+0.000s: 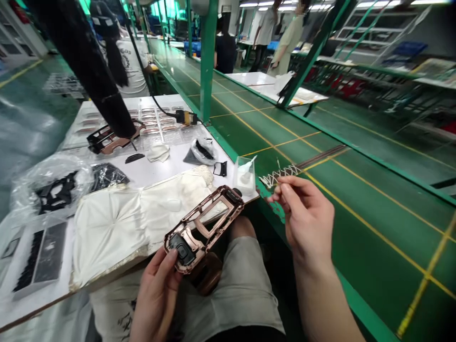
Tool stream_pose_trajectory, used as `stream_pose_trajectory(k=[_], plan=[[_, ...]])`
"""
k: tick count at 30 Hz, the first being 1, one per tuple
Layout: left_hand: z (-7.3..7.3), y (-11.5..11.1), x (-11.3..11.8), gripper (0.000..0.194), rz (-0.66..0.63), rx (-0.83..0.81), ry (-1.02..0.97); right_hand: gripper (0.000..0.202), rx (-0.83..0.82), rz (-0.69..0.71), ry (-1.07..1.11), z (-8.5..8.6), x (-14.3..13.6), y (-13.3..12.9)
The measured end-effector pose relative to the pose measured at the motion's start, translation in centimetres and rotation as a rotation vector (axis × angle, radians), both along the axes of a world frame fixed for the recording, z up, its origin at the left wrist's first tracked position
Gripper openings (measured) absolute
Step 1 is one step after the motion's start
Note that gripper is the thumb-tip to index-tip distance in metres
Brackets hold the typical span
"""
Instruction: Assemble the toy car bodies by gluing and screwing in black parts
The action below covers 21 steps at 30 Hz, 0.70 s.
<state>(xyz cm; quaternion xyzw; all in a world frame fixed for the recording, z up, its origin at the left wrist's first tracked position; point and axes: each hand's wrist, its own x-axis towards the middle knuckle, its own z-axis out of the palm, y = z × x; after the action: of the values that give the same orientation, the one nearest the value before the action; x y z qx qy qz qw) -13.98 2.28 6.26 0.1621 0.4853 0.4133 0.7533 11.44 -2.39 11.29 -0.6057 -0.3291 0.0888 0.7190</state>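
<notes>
My left hand (162, 280) grips the lower end of a copper-coloured frame (213, 221), its thumb on a black part (182, 249) set in that end. The frame is tilted, with its far end over the table's edge near a small clear box (245, 175) that has a white nozzle-like piece in it. To the right, my right hand (308, 216) is raised over the green belt's edge, thumb and fingertips pinched together. A thin pointed item (278, 164) rises from that pinch. Just behind the fingertips lies a white zigzag coil (281, 175).
A white padded cloth (114, 223) covers the near table. Bags of black parts (59, 190) lie left, a smaller bag (201, 151) farther back. A black tool (107, 95) hangs over another copper frame (110, 140). A green post (207, 61) stands by the belt. People are farther off.
</notes>
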Motion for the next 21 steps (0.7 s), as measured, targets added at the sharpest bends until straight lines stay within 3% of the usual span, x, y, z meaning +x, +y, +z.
stream_pose_trajectory(k=[2, 5, 9, 16, 21], plan=[[0.1, 0.0, 0.0, 0.051, 0.007, -0.022, 0.010, 0.032, -0.062, 0.087, 0.075, 0.2, 2.2, 0.1], [0.1, -0.1, -0.1, 0.051, -0.007, -0.005, 0.001, 0.053, -0.115, 0.147, 0.029, 0.0, 3.3, 0.7], [0.3, -0.2, 0.0, 0.050, -0.002, 0.023, -0.013, 0.030, -0.146, -0.007, -0.200, -0.2, 3.2, 2.8], [0.6, 0.0, 0.1, 0.052, 0.017, -0.002, -0.046, 0.042, -0.289, -0.075, -0.562, -1.0, 4.9, 6.3], [-0.1, 0.0, -0.2, 0.043, -0.021, 0.025, -0.061, 0.043, -0.255, -0.118, -0.564, -1.0, 5.1, 6.5]])
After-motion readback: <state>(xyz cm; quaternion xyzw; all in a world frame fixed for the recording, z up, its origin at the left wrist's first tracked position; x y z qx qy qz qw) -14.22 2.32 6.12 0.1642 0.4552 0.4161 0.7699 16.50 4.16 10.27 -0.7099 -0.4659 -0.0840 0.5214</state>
